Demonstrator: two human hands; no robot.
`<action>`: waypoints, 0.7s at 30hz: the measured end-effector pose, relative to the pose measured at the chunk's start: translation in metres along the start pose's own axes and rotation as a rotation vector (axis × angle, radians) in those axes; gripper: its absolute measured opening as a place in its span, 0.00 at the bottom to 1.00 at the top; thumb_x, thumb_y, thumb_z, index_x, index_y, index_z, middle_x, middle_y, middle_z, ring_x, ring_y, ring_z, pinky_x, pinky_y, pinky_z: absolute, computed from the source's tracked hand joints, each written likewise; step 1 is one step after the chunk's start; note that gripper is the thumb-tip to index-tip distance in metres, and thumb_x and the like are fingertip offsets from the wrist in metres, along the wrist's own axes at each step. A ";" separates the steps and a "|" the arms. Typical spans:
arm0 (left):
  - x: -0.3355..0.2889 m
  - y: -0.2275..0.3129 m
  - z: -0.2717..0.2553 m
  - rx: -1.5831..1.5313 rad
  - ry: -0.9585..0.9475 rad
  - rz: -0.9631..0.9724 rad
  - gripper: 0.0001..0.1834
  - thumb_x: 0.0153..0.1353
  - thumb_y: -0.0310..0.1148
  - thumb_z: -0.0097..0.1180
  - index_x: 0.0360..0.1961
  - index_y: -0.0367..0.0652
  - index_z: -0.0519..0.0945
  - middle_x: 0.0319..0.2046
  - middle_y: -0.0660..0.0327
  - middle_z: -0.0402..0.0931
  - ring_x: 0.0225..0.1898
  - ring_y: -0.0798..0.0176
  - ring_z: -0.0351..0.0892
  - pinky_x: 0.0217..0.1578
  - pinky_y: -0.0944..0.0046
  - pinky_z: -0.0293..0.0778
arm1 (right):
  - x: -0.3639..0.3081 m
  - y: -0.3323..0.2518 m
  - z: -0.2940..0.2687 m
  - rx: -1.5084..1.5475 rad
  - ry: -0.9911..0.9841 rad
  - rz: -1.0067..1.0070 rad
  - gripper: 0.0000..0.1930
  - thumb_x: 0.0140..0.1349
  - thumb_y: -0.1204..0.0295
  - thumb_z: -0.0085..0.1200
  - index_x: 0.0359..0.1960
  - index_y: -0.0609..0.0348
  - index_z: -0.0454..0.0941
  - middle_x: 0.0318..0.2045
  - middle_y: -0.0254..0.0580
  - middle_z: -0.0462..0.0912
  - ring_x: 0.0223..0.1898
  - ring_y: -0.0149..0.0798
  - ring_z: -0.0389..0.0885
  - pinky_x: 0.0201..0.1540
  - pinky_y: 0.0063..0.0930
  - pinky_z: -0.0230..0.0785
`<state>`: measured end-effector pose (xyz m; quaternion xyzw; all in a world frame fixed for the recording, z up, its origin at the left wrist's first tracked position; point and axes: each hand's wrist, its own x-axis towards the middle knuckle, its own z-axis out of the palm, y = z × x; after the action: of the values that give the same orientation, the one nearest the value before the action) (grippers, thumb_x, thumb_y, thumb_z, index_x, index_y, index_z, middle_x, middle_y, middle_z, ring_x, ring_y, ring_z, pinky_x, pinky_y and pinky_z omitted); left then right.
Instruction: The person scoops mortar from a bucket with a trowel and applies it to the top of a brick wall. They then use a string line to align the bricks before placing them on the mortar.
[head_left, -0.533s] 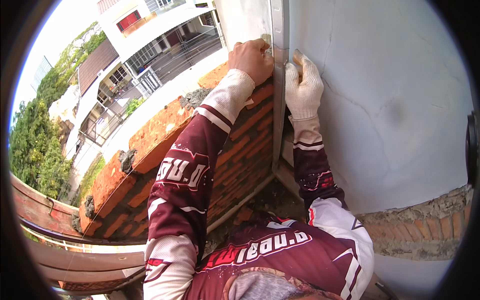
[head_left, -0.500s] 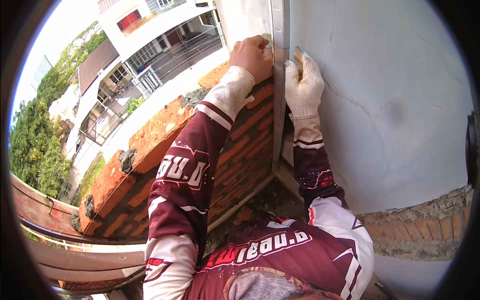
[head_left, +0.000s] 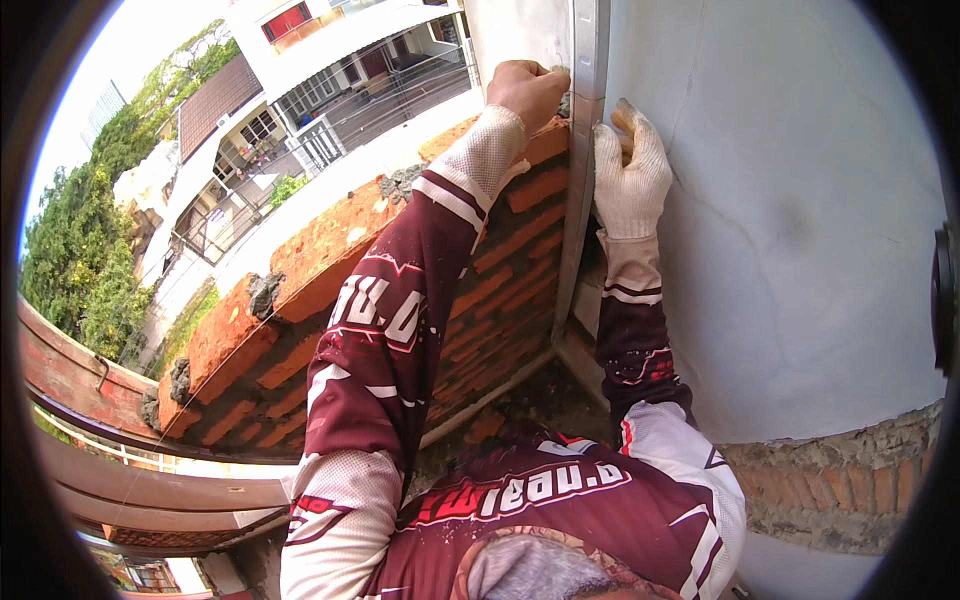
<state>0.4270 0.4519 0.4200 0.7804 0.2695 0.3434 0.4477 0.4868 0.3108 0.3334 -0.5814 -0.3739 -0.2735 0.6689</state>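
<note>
My bare left hand (head_left: 525,92) is closed in a pinch at the left side of an upright grey metal post (head_left: 588,60), above the brick wall's top. Whatever its fingertips hold is hidden. On the post's other side, my right hand (head_left: 632,185) wears a white knit glove with tan fingertips. Its fingers are bent, a gap shows between thumb and fingers, and nothing plainly sits in them. A thin line crosses the post between the hands; I cannot tell whether it is string or a seam. The unfinished brick wall (head_left: 500,235) runs below my left forearm.
A cracked pale plaster wall (head_left: 780,270) stands close on the right, above rough exposed brickwork (head_left: 830,480). Grey mortar lumps (head_left: 264,294) sit along the brick edge, where a thin string runs. Reddish beams (head_left: 80,365) lie at lower left. Houses and trees (head_left: 75,245) stand beyond.
The view has shifted, so post, wall and hands appear farther right. My left fist has turned slightly, still beside the post. The right glove stays near the post with its fingers bent.
</note>
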 end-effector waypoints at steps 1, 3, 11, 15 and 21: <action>-0.009 0.002 0.000 -0.025 0.031 -0.013 0.14 0.58 0.40 0.63 0.33 0.38 0.89 0.31 0.52 0.86 0.40 0.57 0.84 0.44 0.57 0.80 | 0.001 0.000 0.001 -0.030 0.007 -0.048 0.19 0.65 0.71 0.64 0.56 0.65 0.80 0.46 0.50 0.86 0.38 0.39 0.87 0.41 0.32 0.81; -0.027 0.007 0.005 0.222 0.039 0.260 0.14 0.56 0.39 0.61 0.30 0.37 0.88 0.31 0.49 0.85 0.45 0.51 0.80 0.50 0.53 0.77 | 0.004 0.002 0.002 -0.102 0.004 -0.100 0.20 0.64 0.69 0.65 0.56 0.62 0.81 0.45 0.48 0.86 0.37 0.39 0.87 0.41 0.32 0.80; -0.072 0.023 0.022 0.364 0.127 0.491 0.15 0.57 0.40 0.61 0.35 0.41 0.90 0.50 0.49 0.79 0.61 0.46 0.66 0.65 0.48 0.60 | 0.025 0.020 0.017 -0.331 0.043 -0.246 0.10 0.65 0.65 0.61 0.43 0.54 0.87 0.39 0.42 0.88 0.40 0.49 0.87 0.44 0.37 0.80; -0.058 0.021 0.013 0.333 0.185 0.417 0.16 0.63 0.41 0.60 0.38 0.39 0.90 0.48 0.48 0.83 0.54 0.48 0.77 0.58 0.53 0.71 | 0.030 0.013 0.017 -0.207 0.134 0.002 0.11 0.67 0.64 0.60 0.41 0.58 0.87 0.37 0.48 0.89 0.39 0.52 0.88 0.44 0.41 0.80; 0.004 0.009 0.007 0.113 0.006 0.147 0.17 0.69 0.39 0.55 0.41 0.36 0.89 0.40 0.50 0.87 0.41 0.56 0.85 0.48 0.60 0.79 | 0.058 0.001 0.030 -0.151 0.092 0.014 0.14 0.70 0.64 0.55 0.42 0.62 0.86 0.37 0.53 0.89 0.38 0.53 0.89 0.43 0.41 0.80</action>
<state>0.4360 0.4475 0.4271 0.8210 0.2317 0.3620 0.3758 0.5145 0.3448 0.3815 -0.6194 -0.3168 -0.3228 0.6417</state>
